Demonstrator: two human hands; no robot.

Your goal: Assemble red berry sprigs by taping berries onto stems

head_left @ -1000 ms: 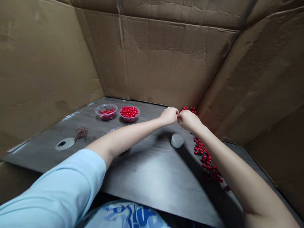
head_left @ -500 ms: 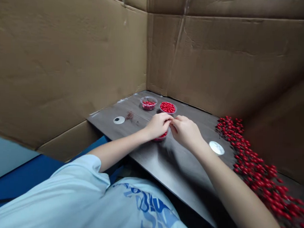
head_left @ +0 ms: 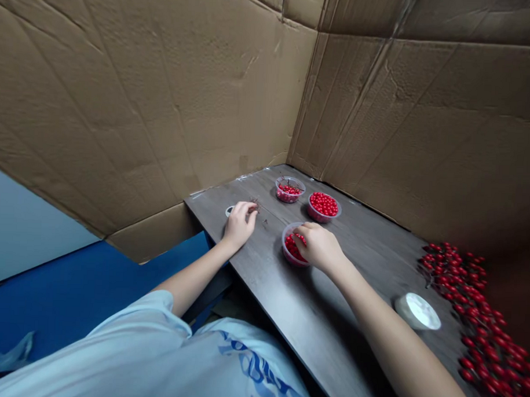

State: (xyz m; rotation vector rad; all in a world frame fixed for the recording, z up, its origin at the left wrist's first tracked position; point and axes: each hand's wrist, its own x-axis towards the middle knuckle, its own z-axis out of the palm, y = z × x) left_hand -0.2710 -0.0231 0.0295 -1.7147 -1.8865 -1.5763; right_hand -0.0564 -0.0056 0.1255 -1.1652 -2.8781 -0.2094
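My left hand [head_left: 240,225] is at the left of the table, its fingers bent together at a small heap of thin brown stems [head_left: 254,204]. Whatever lies between those fingertips is too small to make out. Over the near clear tub [head_left: 294,261] my right hand [head_left: 321,244] reaches down, thumb and fingers closed at the red berries [head_left: 292,246] inside. The hand itself covers part of this tub, and its fingertips are partly hidden.
Farther back stand a clear tub full of red berries [head_left: 324,204] and another tub with berries and stems [head_left: 289,189]. A white round container [head_left: 417,311] and a long bunch of berry branches [head_left: 474,304] lie at right. Cardboard walls [head_left: 233,105] enclose the table.
My hands were together above the near tub and have parted. The left moved left to the stem heap; the right lowered to the tub. The camera view has shifted.
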